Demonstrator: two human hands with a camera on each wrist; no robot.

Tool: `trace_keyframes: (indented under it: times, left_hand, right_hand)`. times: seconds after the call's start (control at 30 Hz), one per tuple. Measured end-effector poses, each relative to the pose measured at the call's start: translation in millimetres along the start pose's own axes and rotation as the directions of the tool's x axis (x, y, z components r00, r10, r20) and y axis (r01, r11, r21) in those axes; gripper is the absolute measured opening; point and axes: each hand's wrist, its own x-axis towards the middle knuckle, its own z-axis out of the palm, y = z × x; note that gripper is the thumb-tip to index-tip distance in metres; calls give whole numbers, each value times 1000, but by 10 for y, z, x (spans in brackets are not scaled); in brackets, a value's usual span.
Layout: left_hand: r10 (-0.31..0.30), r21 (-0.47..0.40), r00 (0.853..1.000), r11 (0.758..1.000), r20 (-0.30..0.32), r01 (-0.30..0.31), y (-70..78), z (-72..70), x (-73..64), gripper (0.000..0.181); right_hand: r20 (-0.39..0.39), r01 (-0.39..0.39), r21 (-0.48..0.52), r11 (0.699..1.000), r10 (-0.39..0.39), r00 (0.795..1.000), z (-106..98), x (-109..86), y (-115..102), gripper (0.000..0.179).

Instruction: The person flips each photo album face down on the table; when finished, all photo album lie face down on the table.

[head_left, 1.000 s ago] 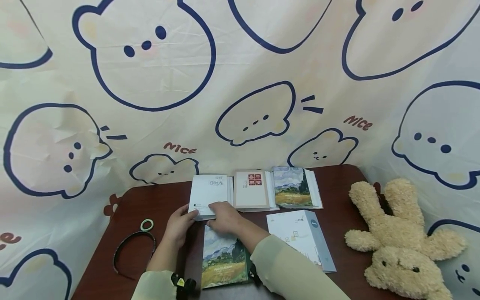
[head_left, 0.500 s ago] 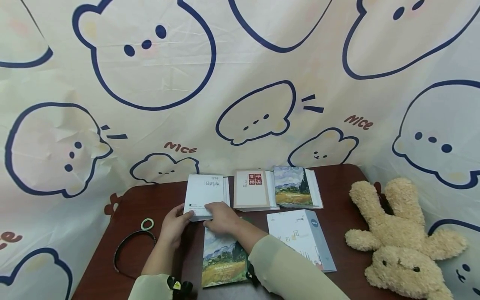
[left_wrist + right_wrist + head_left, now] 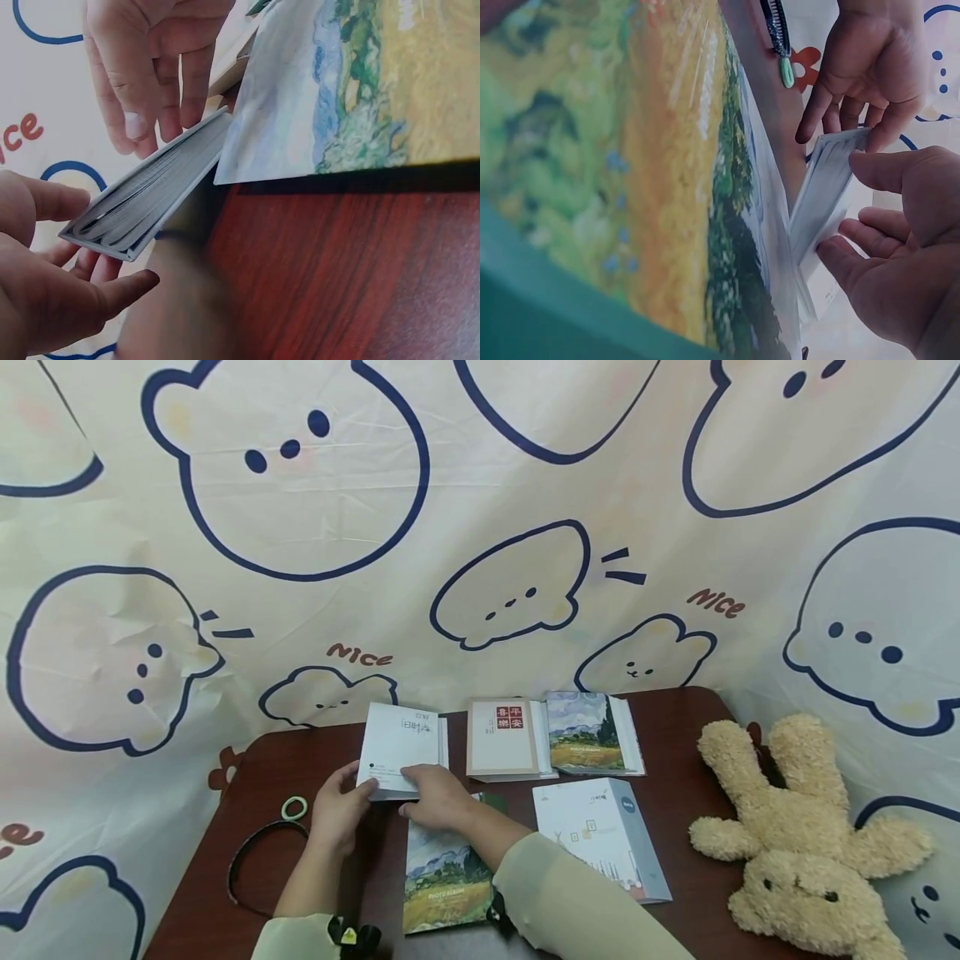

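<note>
Dark reddish wooden table (image 3: 300,760), backed by a cream cloth printed with blue-outlined bears (image 3: 285,477). Slim white booklet with a small dark title (image 3: 401,745), at the table's far left-centre, near edge raised. Left hand (image 3: 339,804) holds its near-left corner, thumb on top, fingers beneath; right hand (image 3: 437,795) grips the near edge, thumb over, fingers curled under. Wrist views show a thin stack of pages: judged light, fairly stiff, glossy and liable to slip, best pinched at the edges. Landscape-painting album (image 3: 446,881) lies just nearer; tan album with a red seal (image 3: 501,737) and a second painted album (image 3: 588,732) beside it; white box (image 3: 600,835), plush beige rabbit (image 3: 802,843), black hairband (image 3: 262,860), green ring (image 3: 294,808).
</note>
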Motion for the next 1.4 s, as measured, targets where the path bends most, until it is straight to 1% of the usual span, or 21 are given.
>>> trace_keyframes:
  times: [0.2,0.33,0.5,0.77,0.87,0.97,1.13,1.33,1.4]
  left_hand:
    - [15,13,1000,1000,-7,-15,98,-20,-26,59]
    - [49,66,999,997,-21,-47,152,-36,-51,57]
    - [99,141,994,986,-52,-91,192,-58,-86,56]
    - [152,157,983,978,-100,-136,260,-86,-123,52]
    - [168,164,980,975,-109,-149,286,-93,-131,51]
    - [186,165,976,972,-113,-166,307,-100,-143,51]
    - [206,165,972,969,-113,-186,331,-118,-153,51]
    - [224,167,969,964,-100,-206,379,-131,-178,57]
    - [231,164,969,963,-91,-215,392,-132,-191,59]
  right_hand:
    - [-15,-4,32,999,4,1000,-19,-12,-16,60]
    - [-36,8,77,997,-6,999,-18,-23,-15,59]
    - [-56,11,144,989,-3,998,-18,-35,-22,57]
    - [-85,15,233,972,5,996,16,-11,-31,53]
    - [-83,-2,288,957,28,996,39,-4,-27,53]
    - [-72,-19,354,935,48,996,63,-5,-22,53]
    - [-46,-29,444,896,55,997,87,-9,-27,52]
    - [-52,-43,498,866,80,995,87,8,-59,52]
    - [-59,-50,502,863,91,994,100,12,-60,52]
